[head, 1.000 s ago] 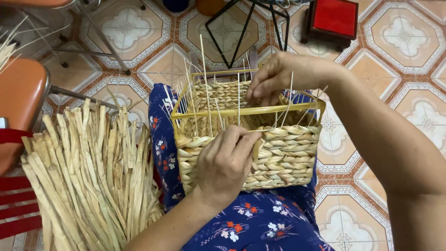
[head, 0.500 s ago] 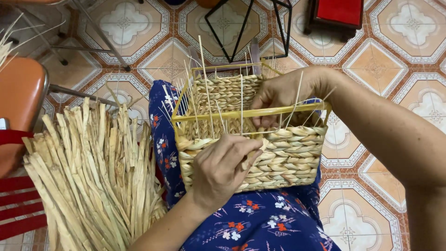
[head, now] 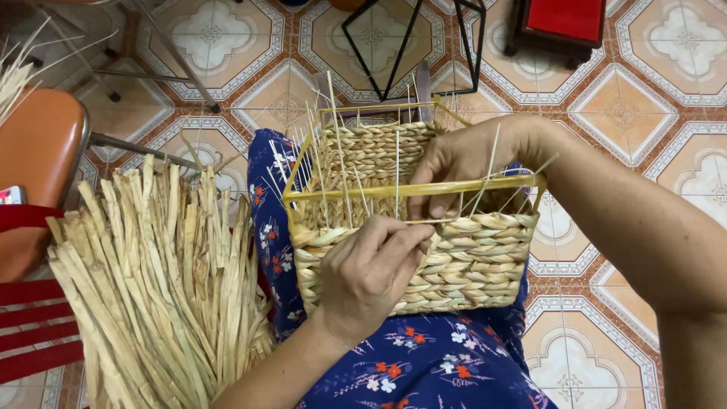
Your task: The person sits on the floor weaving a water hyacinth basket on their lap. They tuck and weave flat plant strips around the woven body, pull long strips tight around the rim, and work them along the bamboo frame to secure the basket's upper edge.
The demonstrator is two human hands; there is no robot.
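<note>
We pinch a pale fibre strand (head: 424, 222) between thumb and fingertips of our left hand (head: 371, 269), pressed against the near wall of the half-woven basket (head: 462, 265) — a tight grip that probably keeps the weave from slackening. Our right hand (head: 462, 163) reaches over the yellow wire rim (head: 413, 189), fingers curled down inside the wall; what they clasp there we cannot tell, though they seem to brace the work from behind. The basket rests on our lap, on the blue floral cloth (head: 439, 363), its thin upright stakes (head: 338, 151) rising above the woven rows. 1 bundle of dried strips (head: 159, 288) lies just beside our left arm — within easy reach.
</note>
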